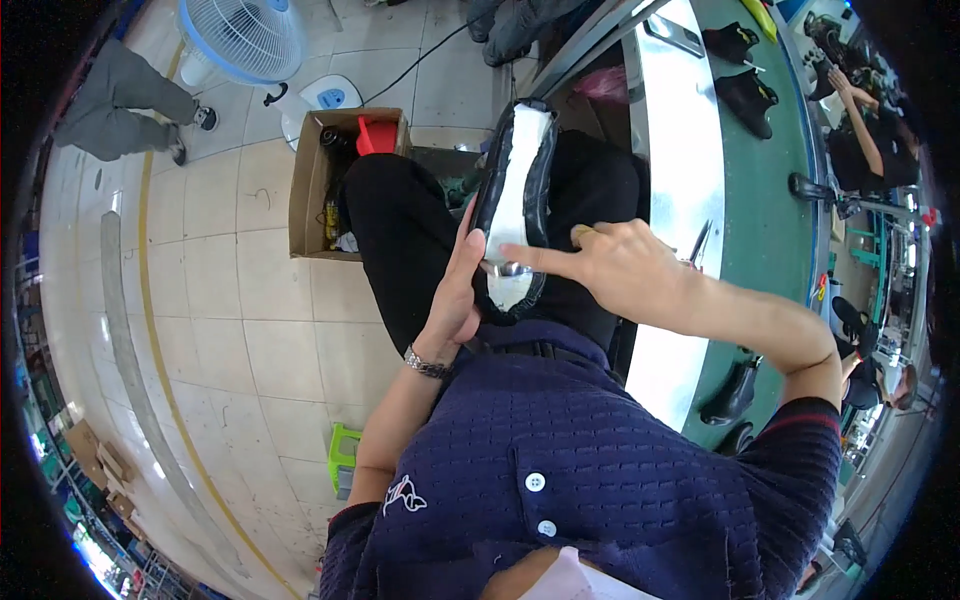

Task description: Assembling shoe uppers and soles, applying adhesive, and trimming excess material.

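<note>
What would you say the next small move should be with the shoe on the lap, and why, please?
Probably press the right hand forefinger further along the white sole. The left hand steadies the black shoe sole-up on the lap, and the forefinger tip sits only near the heel end, by a small shiny metal piece, so most of the sole lies beyond it.

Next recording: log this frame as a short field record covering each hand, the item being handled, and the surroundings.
left hand: cups the side of the shoe, wristwatch on the wrist
right hand: index finger pressed on the white sole near the heel end
shoe: black upper, white underside facing up, resting on the lap
conveyor belt: green, on the person's right, carrying black shoes
cardboard box: open, on the tiled floor
fan: white, on the floor
</note>
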A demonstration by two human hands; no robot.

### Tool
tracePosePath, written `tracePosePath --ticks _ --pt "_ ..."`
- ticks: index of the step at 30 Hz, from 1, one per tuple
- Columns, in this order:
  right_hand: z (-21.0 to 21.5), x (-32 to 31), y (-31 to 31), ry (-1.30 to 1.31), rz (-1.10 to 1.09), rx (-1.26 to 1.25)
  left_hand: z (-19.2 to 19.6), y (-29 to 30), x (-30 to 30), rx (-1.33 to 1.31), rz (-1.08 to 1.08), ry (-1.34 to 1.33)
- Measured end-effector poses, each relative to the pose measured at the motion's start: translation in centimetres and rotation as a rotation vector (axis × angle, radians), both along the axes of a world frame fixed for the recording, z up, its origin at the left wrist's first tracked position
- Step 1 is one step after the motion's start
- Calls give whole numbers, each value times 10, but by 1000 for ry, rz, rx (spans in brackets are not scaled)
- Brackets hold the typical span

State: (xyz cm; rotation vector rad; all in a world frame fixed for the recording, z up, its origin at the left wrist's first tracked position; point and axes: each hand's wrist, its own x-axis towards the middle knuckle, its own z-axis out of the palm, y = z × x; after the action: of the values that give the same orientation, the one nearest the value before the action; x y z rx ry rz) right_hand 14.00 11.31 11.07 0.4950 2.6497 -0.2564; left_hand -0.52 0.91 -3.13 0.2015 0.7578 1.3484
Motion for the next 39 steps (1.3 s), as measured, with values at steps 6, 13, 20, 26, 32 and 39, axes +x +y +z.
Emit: tracePosePath --ticks 6,13,20,26,32,39 --pt "22 -18 -6 478 68 -3 -13 -5 6 51 72 246" --pt "-14 -6 -23 205 127 59 -10 -19 -3 -96 -168 174" --pt "-32 6 -30 124 -58 -20 -4 -13 -12 -116 -463 448" --pt "-27 -3 -17 250 -101 -191 -10 -12 -16 -25 -422 572" --pt "-8 -11 58 177 -239 -154 0 17 -28 -84 -512 360" --pt "-47 5 90 301 -122 63 7 83 -33 -348 -439 131"
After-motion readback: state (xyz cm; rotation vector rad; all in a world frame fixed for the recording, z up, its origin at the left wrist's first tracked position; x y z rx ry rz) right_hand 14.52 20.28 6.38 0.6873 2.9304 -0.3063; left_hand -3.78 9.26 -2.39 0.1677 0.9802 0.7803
